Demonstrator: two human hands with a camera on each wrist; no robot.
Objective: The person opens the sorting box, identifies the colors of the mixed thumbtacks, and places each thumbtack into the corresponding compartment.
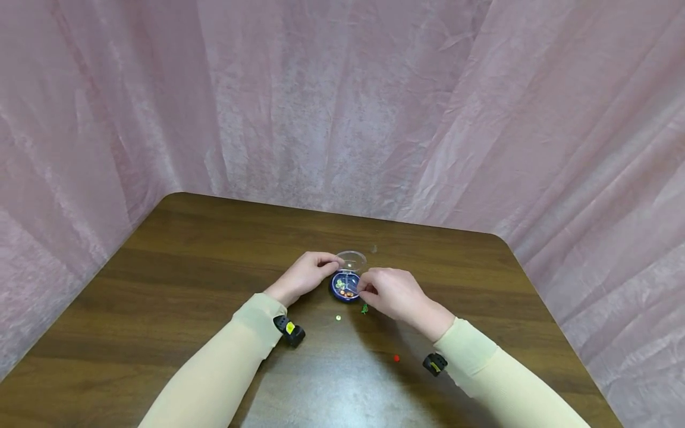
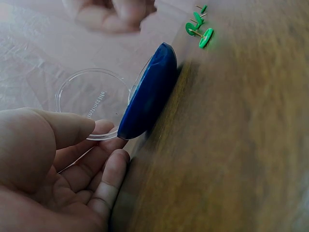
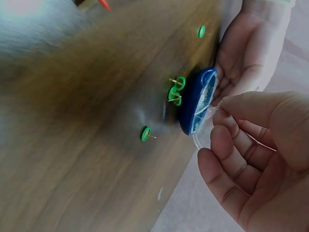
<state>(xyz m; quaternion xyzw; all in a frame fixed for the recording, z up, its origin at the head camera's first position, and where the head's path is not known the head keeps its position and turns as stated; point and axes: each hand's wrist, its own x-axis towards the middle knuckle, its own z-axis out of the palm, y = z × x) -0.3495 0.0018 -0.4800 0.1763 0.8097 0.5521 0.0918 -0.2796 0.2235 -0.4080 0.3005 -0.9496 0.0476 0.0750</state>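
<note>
A round blue case (image 1: 336, 293) with divided compartments sits on the table, its clear round lid (image 1: 353, 260) swung up at the back. Green thumbtacks (image 1: 339, 285) and orange ones (image 1: 348, 294) lie inside. My left hand (image 1: 306, 274) pinches the lid's edge between thumb and fingers; the left wrist view shows the lid (image 2: 89, 87) behind the thumb. Over the case's right side is my right hand (image 1: 395, 292), fingers curled. In the right wrist view its thumb and index fingertips (image 3: 225, 104) come together at the case's rim; I cannot tell whether they hold something small.
Several green thumbtacks (image 3: 179, 83) lie loose on the wooden table (image 1: 203, 249) in front of the case, some with points showing. A pale green one (image 1: 338, 318) lies nearer, and a red one (image 1: 396, 358) lies closer to the right wrist. Pink curtains (image 1: 332, 107) hang behind.
</note>
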